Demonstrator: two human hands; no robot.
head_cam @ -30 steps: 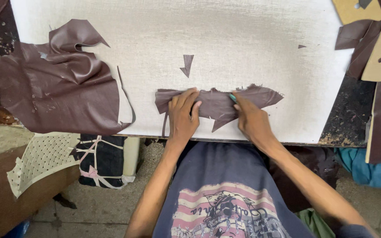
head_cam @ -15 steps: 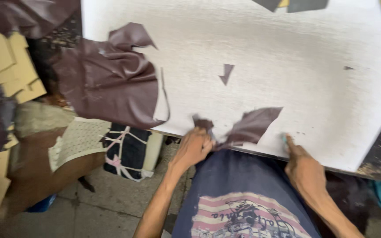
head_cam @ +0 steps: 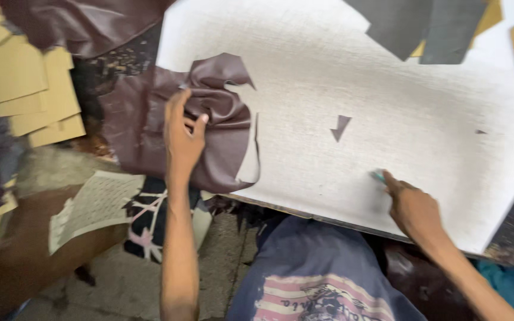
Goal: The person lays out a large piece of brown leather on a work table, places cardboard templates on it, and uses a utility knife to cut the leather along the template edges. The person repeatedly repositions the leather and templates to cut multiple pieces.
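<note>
The left hand (head_cam: 182,134) lies on the big crumpled piece of dark brown leather (head_cam: 209,119) at the left edge of the white table (head_cam: 388,77) — fingers half curled, thumb bunching a fold. The right hand (head_cam: 414,208) rests near the table's front edge, closed around a small teal tool (head_cam: 378,176) — only its tip shows. A small leather scrap (head_cam: 339,126) lies between the hands.

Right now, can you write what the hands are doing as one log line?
left hand: gripping brown leather piece | right hand: on white cutting board, holding small teal tool
</note>
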